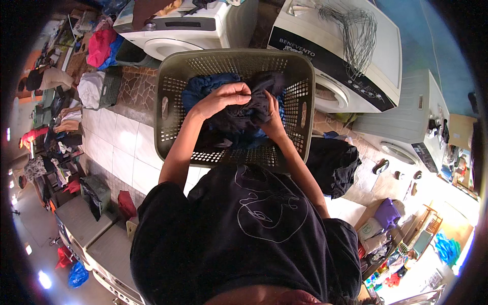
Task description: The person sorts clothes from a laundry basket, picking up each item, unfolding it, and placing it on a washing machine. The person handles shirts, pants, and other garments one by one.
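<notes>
The black garment (pixel 244 109) sat bunched on top of the pile inside the olive laundry basket (pixel 173 76), over a blue cloth (pixel 203 86). My left hand (pixel 223 96) was clenched on its upper folds, and my right hand (pixel 272 119) gripped it from the side, both hands full of dark fabric. The basket stood between two white washing machines (pixel 351 51), with dark clothes (pixel 333 162) heaped on the floor just beside it.

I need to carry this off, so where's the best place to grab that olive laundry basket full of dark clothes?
Grip the laundry basket by the oval handle slots in its two side walls, one hand each, from outside. The slots sit near the rim, and the clothes lie between them.
</notes>
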{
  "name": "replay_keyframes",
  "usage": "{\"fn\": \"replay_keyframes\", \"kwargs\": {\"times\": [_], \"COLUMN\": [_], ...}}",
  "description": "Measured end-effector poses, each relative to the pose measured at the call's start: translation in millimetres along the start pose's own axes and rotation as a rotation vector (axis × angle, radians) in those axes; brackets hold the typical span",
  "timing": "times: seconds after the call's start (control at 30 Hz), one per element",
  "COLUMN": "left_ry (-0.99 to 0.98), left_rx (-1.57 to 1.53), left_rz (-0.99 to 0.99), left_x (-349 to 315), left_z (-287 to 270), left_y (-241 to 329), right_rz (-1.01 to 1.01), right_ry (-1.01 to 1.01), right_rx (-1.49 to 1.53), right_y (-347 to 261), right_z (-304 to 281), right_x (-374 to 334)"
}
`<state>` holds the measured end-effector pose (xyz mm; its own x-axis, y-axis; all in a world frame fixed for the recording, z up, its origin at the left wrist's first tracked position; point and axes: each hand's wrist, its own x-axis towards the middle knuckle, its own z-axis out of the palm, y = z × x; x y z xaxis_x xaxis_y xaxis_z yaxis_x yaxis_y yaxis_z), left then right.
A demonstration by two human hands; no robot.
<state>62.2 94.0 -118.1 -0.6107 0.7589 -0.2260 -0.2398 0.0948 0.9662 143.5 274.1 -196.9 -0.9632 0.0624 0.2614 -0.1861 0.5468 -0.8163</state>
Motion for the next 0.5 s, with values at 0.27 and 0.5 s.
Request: {"fn": "replay_keyframes", "kwargs": {"times": [0.27,0.5], "left_ry": [0.362,0.632], "left_rx": [0.611,1.093], "left_rz": [0.231,0.271], "left_x": [-47,-56], "left_z": [-22,-44], "left_y": [74,40], "right_rz": [0.023,-0.111], "right_ry": [-0.092,-0.085], "right_rx": [0.125,-0.189], "right_y": [-78,-157], "right_z": [-116,-172], "right_x": [68,77]}}
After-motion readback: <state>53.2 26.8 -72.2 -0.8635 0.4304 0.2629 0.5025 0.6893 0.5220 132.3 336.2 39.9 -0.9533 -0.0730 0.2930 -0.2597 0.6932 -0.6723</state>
